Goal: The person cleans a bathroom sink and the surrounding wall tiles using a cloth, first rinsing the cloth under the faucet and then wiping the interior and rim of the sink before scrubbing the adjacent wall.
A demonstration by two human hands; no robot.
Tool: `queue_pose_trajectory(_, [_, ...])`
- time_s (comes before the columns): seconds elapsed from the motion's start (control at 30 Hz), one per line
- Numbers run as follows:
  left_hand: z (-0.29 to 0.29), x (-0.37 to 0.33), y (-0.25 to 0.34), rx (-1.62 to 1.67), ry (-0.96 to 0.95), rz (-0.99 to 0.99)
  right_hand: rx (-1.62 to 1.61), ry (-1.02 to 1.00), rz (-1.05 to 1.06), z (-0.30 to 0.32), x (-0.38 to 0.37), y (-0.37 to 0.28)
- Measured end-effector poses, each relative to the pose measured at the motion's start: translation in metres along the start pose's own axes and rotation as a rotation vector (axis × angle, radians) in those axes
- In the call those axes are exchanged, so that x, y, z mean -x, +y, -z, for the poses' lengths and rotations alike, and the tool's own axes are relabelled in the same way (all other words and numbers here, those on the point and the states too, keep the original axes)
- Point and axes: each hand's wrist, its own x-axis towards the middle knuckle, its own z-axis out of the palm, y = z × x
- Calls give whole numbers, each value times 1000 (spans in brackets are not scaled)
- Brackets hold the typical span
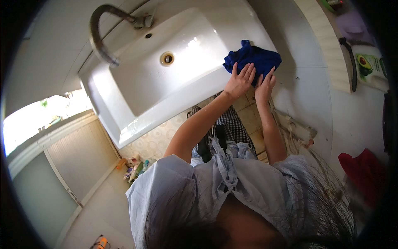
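A bunched dark blue cloth (253, 57) lies over the near right corner of the white sink (174, 99). My left hand (240, 81) rests flat on the cloth, its fingers stretched and a little apart. Beside it, my right hand (265, 87) touches the cloth's near right edge, with thumb and fingers stretched out and apart. The cloth hangs slightly past the rim between the two hands. What lies under the cloth is hidden.
A curved metal faucet (100, 37) rises at the sink's far left, and a drain (167, 59) sits in the basin. To the right is a shelf (331, 45) with a black-handled item (350, 62) and a pack (369, 66). A red cloth (365, 174) hangs lower right. Pipes (296, 128) run below.
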Motion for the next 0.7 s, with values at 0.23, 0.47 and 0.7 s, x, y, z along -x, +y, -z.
queue_pose_trajectory(0.23, [45,107,-28,-75,-141,113,84,-239,300,5,44,-62])
queue_pose_trajectory(0.47, [103,236,-38,-93,-176,563,233,-415,570,-13,113,-182])
queue_pose_trajectory(0.7, [91,233,-65,-60,56,726,-84,-493,626,-18,110,-185])
